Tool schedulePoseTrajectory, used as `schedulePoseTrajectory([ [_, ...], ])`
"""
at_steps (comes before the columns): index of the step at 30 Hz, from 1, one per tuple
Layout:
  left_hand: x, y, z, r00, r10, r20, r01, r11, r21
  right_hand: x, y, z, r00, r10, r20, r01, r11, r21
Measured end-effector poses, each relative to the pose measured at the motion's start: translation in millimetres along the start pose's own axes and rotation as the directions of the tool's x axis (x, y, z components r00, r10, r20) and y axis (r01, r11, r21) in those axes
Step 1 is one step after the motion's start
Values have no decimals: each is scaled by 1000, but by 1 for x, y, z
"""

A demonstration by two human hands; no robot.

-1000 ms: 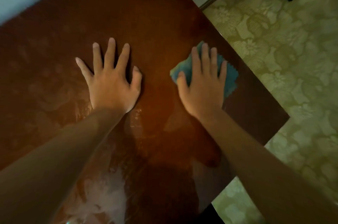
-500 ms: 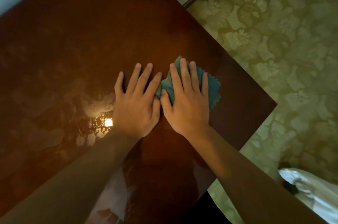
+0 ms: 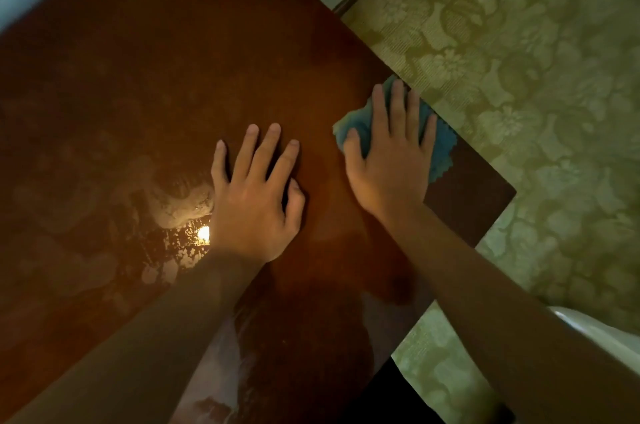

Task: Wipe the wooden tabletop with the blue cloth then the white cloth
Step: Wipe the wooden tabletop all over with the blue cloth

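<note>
Dark reddish wood fills most of the view: the tabletop [image 3: 173,77] runs as a slanted slab, its far corner toward 12 o'clock and its right corner out at 3 o'clock. Its polish mirrors a small bright light [image 3: 203,233] just beside the left wrist, at about 9 o'clock from centre, with pale blotchy reflections around it.

The right hand [image 3: 389,160] lies palm down on the blue cloth [image 3: 441,143], fingers straight and slightly spread, pointing toward 12 o'clock. It presses the cloth flat rather than gripping it; no finger curls round the fabric. The cloth sits bunched under the palm at the table's right edge, at about 2 o'clock from centre, its zigzag hem showing past the little finger and a fold poking out by the thumb. Its top tip reaches the table edge; whether it overhangs cannot be told.

The left hand [image 3: 256,195] rests flat on bare wood near the middle, fingers relaxed and pointing toward 1 o'clock, holding nothing. It lies near the right hand but apart from it, with a strip of wood between.

Beyond the table's right edge, from 1 to 5 o'clock, lies a green floor [image 3: 536,77] with a flower pattern. A white object [image 3: 609,337] shows at 4 o'clock, partly hidden behind the right forearm; what it is cannot be told.
</note>
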State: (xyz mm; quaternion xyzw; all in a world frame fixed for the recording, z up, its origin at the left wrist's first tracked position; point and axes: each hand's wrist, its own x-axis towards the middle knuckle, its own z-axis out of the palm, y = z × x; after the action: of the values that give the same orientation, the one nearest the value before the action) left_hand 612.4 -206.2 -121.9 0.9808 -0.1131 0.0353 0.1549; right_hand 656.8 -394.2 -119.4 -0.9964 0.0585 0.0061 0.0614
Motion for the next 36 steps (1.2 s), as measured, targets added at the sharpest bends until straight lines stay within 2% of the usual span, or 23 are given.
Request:
schedulePoseTrajectory([
  [6, 0, 0, -1, 1000, 5, -14, -4, 1000, 9, -61, -8, 4, 996, -93, -11, 93, 996, 4],
  [11, 0, 1, -3, 1000, -5, -7, 5, 1000, -1, -42, 7, 3, 985, -172, 11, 172, 985, -12],
  [17, 0, 1, -3, 1000, -17, -12, 17, 1000, -13, -5, 21, -1, 997, -72, 41, 73, 997, -4],
  [21, -1, 2, -2, 1000, -17, -16, 16, 1000, -9, -32, 8, 1, 999, 34, 5, -34, 999, 8],
  [25, -1, 0, 0, 999, 0, -37, 0, 1000, -16, -75, 8, 4, 997, -77, -10, 77, 997, 2],
  [28, -2, -2, 3, 999, 6, -48, -7, 1000, -20, -61, 23, 4, 994, -108, 18, 109, 994, -32],
  [33, -3, -3, 7, 999, 9, -51, -11, 1000, -27, -11, 49, -3, 999, 31, 29, -31, 999, 14],
  [36, -3, -5, 9, 999, 10, -49, -11, 1000, -23, -16, 44, 0, 995, 96, 14, -96, 995, 11],
])
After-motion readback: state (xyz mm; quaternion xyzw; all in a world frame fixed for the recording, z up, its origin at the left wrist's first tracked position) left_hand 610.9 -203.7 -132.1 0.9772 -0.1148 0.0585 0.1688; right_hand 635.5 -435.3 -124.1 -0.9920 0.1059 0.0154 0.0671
